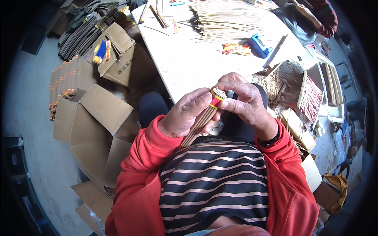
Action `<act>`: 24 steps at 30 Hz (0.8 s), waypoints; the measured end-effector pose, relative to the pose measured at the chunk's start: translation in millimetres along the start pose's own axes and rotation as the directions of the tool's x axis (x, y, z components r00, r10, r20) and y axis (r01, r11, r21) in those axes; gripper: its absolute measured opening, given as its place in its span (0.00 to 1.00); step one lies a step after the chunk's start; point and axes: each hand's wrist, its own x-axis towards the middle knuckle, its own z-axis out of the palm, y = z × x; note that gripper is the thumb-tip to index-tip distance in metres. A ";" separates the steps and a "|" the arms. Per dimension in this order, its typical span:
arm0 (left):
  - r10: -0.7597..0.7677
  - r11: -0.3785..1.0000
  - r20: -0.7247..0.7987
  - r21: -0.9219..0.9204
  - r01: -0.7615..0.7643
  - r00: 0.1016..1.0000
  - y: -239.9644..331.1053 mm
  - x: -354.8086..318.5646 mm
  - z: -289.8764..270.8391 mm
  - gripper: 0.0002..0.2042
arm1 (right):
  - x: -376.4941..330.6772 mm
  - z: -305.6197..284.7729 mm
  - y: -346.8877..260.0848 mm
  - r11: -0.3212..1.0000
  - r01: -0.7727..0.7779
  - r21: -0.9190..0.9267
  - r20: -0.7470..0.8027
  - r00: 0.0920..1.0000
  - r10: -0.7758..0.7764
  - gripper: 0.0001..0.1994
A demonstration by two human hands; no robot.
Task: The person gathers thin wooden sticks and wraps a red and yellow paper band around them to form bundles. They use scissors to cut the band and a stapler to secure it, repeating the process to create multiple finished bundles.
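A bundle of thin brown sticks [202, 118] is being held in front of the person's chest, just short of the near edge of the white table [189, 67]. The bundle is tilting, its upper end pointing toward the table and its lower end toward the striped shirt. A red and yellow paper band [216, 101] is wrapping the upper end, where the cut stick tips are showing.

The left hand [185, 116] is closing around the bundle's shaft, thumb lying along the top up to the band, fingers curling underneath. The right hand [244, 102] is pinching the banded end, its thumb and forefinger pressing on the band and the remaining fingers bending above it. A dark strap is sitting on the right wrist.

On the table, a large fan of loose pale sticks [228, 19] is lying at the far side. Nearer, a small heap of red and yellow bands [236, 49] is resting just beside a blue tape dispenser [259, 45].

On the floor to the person's left, an open cardboard box [98, 129] is standing, with rows of finished bundles [65, 84] stacked beyond it. A second cardboard box [118, 55] is sitting near the table's corner. To the right, a white plastic chair [328, 88] is holding further sticks.
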 end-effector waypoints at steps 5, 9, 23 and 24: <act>0.148 0.977 -0.067 0.162 -0.136 0.987 -4.3 0.3 4.7 0.14 | -0.2 -0.1 2.2 0.999 -0.031 0.034 -0.022 0.999 0.032 0.14; 0.142 0.880 -0.101 0.469 -0.078 0.985 -0.2 1.0 5.3 0.21 | -1.9 -3.0 4.2 0.998 -0.048 0.030 -0.045 0.998 0.049 0.12; 0.034 0.945 -0.267 0.323 0.056 0.963 4.4 19.2 4.2 0.15 | 15.6 -86.8 63.3 0.945 -0.281 0.169 -0.345 0.881 0.323 0.13; 0.027 0.944 -0.283 0.324 0.069 0.959 6.6 20.3 2.0 0.15 | 18.9 -116.6 80.9 0.941 -0.335 0.045 -0.515 0.800 0.309 0.12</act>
